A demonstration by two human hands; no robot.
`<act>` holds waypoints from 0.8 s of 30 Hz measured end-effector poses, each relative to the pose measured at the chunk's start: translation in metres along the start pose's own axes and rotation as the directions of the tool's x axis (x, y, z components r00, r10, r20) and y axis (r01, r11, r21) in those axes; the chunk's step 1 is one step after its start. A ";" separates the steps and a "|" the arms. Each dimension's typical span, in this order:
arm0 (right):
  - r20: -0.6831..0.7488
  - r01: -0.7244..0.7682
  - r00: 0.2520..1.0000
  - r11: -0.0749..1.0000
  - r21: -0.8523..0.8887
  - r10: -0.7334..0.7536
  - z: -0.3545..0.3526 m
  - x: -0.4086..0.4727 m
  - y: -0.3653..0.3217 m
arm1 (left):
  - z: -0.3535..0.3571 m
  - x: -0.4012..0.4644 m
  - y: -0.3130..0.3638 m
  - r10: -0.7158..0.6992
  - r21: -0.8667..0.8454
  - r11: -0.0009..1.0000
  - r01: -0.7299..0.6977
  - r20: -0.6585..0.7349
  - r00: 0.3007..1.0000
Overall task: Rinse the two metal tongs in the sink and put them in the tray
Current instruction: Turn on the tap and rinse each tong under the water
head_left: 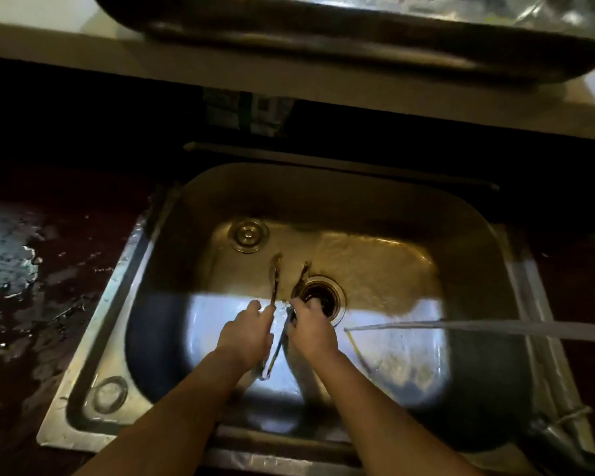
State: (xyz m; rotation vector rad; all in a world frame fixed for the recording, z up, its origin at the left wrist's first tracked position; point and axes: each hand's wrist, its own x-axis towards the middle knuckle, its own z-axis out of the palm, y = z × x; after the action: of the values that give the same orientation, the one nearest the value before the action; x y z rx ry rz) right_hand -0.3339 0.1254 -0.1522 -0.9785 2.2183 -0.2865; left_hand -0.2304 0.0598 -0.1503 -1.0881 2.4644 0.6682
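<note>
Only one pair of tongs [278,304] visible, held low in the sink [172,242], hinge near, tips pointing far toward the drain [322,297]. Left hand [246,333] and right hand [311,329] each clamp one arm.

Tongs [275,304] in sink [478,235]; tray [323,39] behind.

No text, label, brand, number or sign can be read anywhere; the patterned package [248,113] in the dark gap behind the sink [172,242] carries some printing, but it is too blurred and dim to make out any words
</note>
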 end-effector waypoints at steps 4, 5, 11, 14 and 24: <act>0.055 0.014 0.998 0.999 -0.043 -0.011 0.018 0.011 0.005 | 0.012 0.009 -0.003 0.023 0.053 0.998 -0.029 0.122 0.992; 0.059 0.014 0.998 0.998 -0.053 -0.011 0.020 0.012 0.005 | 0.013 0.011 -0.004 0.029 0.050 0.998 -0.036 0.131 0.991; -0.002 -0.006 1.000 0.999 0.053 0.006 0.021 0.017 0.002 | 0.017 0.019 0.001 0.045 -0.165 0.986 -0.028 0.100 0.994; -0.167 -0.117 0.969 0.935 0.335 0.182 0.013 0.017 0.002 | 0.014 0.016 0.009 0.094 -0.285 0.955 -0.086 0.015 0.995; -0.062 -0.302 0.865 0.615 0.728 0.499 -0.037 -0.005 0.023 | -0.025 -0.013 0.034 -0.001 -0.875 0.485 0.011 0.012 1.000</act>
State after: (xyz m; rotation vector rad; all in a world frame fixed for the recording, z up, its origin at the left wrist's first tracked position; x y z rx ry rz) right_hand -0.3688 0.1418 -0.1326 0.0026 2.1824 -1.0083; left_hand -0.2508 0.0737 -0.1141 -1.3698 2.0220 2.0815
